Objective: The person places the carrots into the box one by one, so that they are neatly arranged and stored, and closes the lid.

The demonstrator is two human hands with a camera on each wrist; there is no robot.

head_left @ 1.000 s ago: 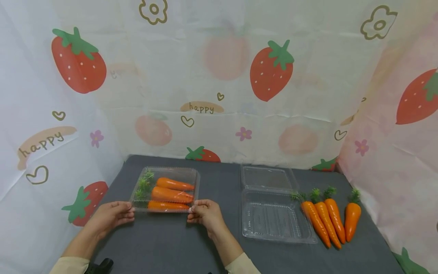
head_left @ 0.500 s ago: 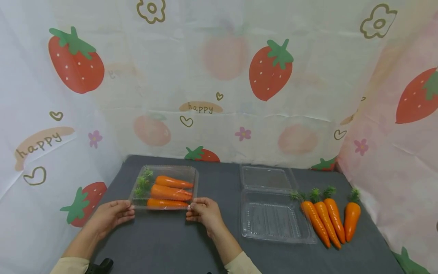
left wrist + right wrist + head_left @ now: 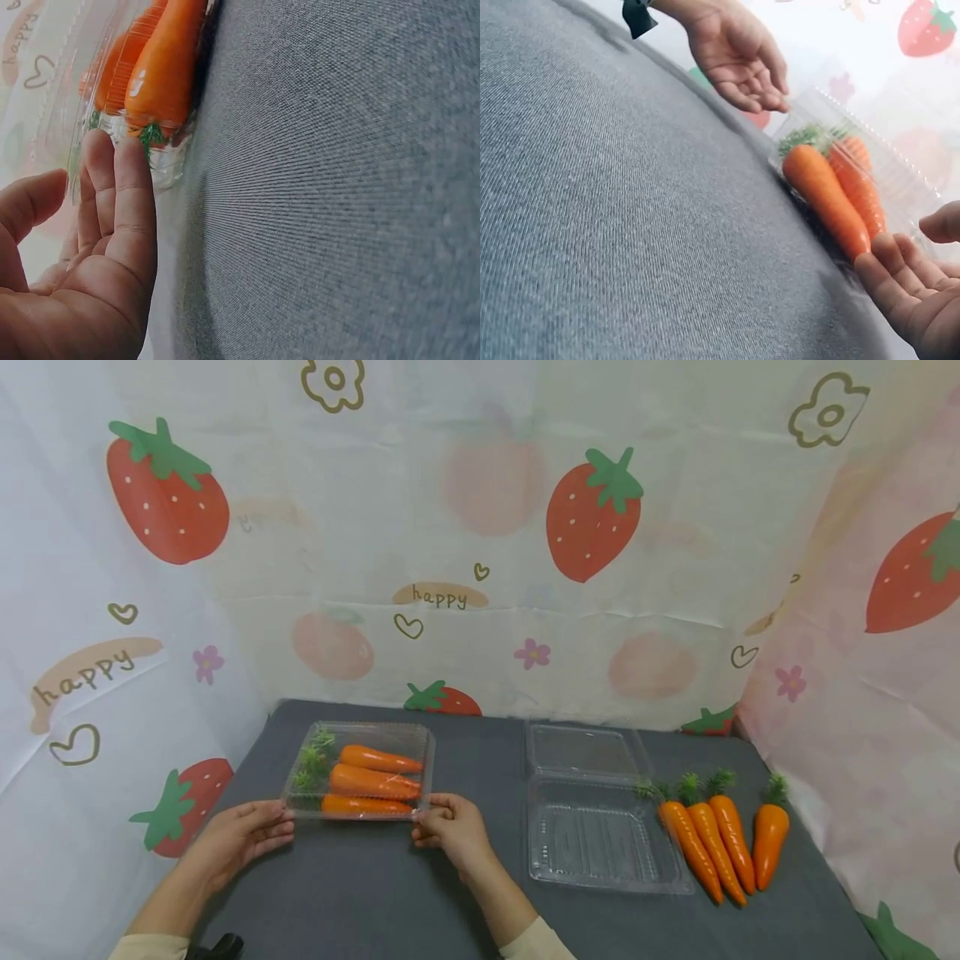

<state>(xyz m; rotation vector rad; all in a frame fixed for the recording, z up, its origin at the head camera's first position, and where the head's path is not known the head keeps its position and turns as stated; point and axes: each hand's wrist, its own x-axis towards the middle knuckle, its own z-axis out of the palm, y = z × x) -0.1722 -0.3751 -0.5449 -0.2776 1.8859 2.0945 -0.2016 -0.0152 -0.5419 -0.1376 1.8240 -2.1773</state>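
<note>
A lidded clear plastic clamshell box [image 3: 386,735] sits at the left of the grey table, with several orange carrots [image 3: 375,781] inside, green tops to the left. At its near left corner my left hand [image 3: 240,839] pinches the rim; in the left wrist view the rim runs between thumb [image 3: 45,195] and fingers [image 3: 133,176]. My right hand [image 3: 453,831] pinches the near right corner, its thumb above and fingers below. In the right wrist view, fingertips [image 3: 885,281] lie by the carrot tips. Whether the box bottom touches the table is unclear.
A second clear clamshell box [image 3: 603,835] lies with its lid back, right of the middle. Several loose carrots [image 3: 720,843] lie beside it, one top overlapping its rim. Printed curtains [image 3: 487,543] close off the back and sides of the grey table [image 3: 360,893].
The box and both hands shifted slightly away from me during the first half second, then stayed almost still. The right hand's fingers moved a little along the corner.
</note>
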